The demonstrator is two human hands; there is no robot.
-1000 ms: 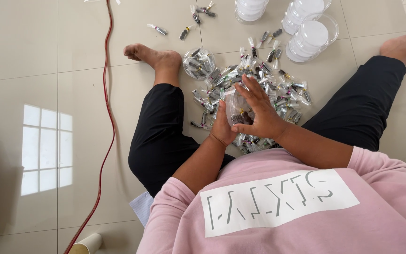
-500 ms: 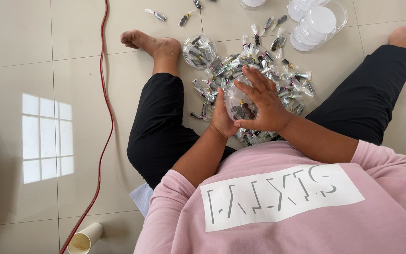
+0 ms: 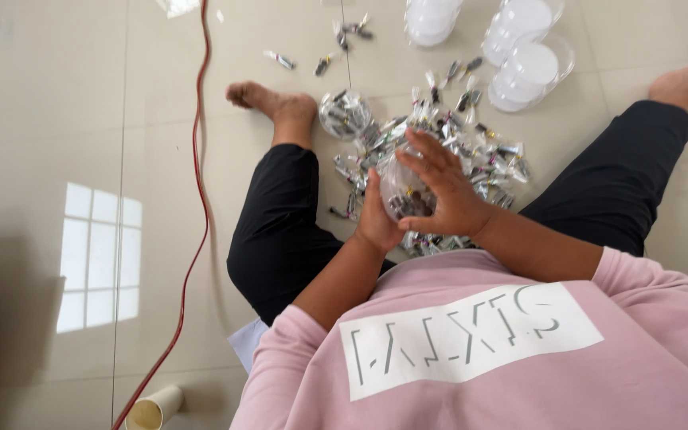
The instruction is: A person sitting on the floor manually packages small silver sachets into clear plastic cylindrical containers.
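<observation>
The person sat on the tiled floor (image 3: pixel 57 103) with legs spread, and both hands met over the lap. The left hand (image 3: pixel 377 224) cupped a small clear jar (image 3: pixel 402 191) from below and the side, its grip wrapped round the jar's wall. The right hand (image 3: pixel 447 195) lay across the jar's top and far side, fingers (image 3: pixel 426 162) bent over it and touching it; whether that grip pinched anything of its own I could not tell, since the palm hid it. The jar held small dark pieces (too small to make out singly).

Just beyond the hands, between the knees, lay a pile (image 3: pixel 471 151) of little clear packets, each with something dark or metallic inside. A second jar (image 3: pixel 345 114), already holding such pieces, stood at the pile's left edge, next to the bare foot (image 3: pixel 274 102). A few stray packets (image 3: pixel 280 59) lay farther out toward the floor's far edge.

Stacks of white lids (image 3: pixel 523 68) in clear tubs sat at the far right, well apart from the hands. A red cable (image 3: pixel 201 159) ran along the floor on the left, from the far edge down to the near one, ending beside a paper cup (image 3: pixel 153 408) lying on its side.
</observation>
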